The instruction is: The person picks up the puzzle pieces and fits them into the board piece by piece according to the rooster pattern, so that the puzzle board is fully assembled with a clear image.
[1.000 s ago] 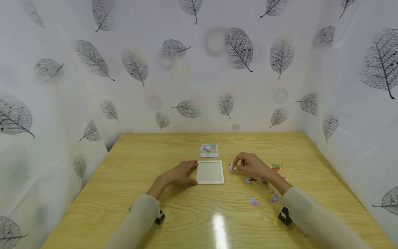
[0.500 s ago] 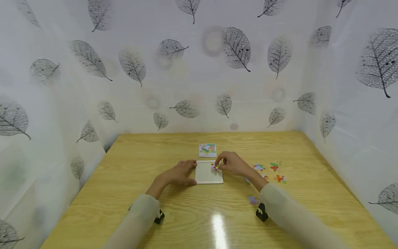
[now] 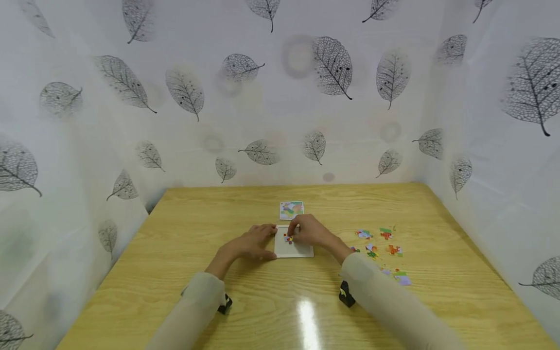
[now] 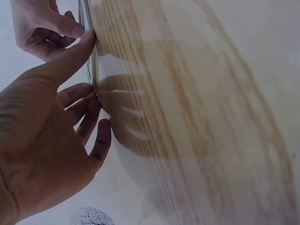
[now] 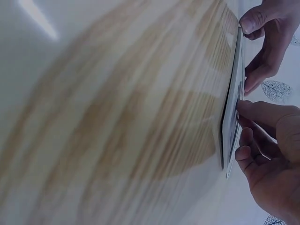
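Pinched in our right hand (image 3: 311, 231), the puzzle piece (image 3: 288, 238) has shifted left over the white tray's (image 3: 297, 252) left half; placing seems under way. Our left hand (image 3: 253, 243), loosely spread, touches the tray's left edge.

The tabletop (image 3: 175, 223) looks like wood, or a wood-grain laminate, smooth and glossy enough to throw back a bright streak of light. The puzzle tray (image 3: 284, 251) is smooth, seemingly plastic or coated board. The jigsaw pieces (image 3: 395, 250) look like printed card, and the picture card (image 3: 288, 210) like printed paper or card. The leaf-printed curtain (image 3: 284, 116) appears to be thin, faintly creased sheeting; the sleeves (image 3: 190, 306) are matt cloth, the wrist mounts (image 3: 347, 294) apparently plastic.
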`<action>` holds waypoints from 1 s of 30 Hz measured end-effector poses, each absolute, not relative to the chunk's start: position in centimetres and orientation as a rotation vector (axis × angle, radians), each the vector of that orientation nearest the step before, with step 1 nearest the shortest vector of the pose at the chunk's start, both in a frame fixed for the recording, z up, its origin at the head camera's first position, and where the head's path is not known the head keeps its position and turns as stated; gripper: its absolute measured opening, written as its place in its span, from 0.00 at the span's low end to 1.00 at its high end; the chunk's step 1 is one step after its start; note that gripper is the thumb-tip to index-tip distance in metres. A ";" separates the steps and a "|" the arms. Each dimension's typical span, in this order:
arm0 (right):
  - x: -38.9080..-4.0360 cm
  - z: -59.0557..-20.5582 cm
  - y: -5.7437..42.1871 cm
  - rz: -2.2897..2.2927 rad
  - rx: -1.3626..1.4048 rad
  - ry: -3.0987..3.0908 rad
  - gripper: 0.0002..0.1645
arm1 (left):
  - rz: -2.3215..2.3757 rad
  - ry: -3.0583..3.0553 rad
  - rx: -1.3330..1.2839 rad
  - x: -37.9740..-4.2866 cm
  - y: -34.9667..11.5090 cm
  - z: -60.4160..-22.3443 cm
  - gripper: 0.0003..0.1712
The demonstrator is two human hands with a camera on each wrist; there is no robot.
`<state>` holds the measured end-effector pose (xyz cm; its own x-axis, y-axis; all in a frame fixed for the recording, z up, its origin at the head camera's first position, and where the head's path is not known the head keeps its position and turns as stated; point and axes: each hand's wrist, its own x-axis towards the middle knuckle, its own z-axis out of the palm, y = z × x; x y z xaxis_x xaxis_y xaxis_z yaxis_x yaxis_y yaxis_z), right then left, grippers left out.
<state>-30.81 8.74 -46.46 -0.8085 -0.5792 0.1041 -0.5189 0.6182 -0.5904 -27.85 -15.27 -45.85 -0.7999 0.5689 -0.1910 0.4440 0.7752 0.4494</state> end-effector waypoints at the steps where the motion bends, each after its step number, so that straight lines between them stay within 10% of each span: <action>1: -30.8 -46.5 8.5 -0.951 -0.919 2.744 0.06 | 0.558 2.653 0.777 -27.8 -15.2 -45.8 0.44; 30: -31.0 -46.9 6.0 -1.030 -0.642 2.815 0.03 | 0.542 2.644 0.743 -27.9 -14.8 -45.2 0.47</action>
<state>-30.99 6.00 -46.92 -0.9096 -0.4093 0.0711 -0.3586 0.6870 -0.6320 -27.89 -14.77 -45.21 -0.8049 0.5522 -0.2172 0.4221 0.7901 0.4445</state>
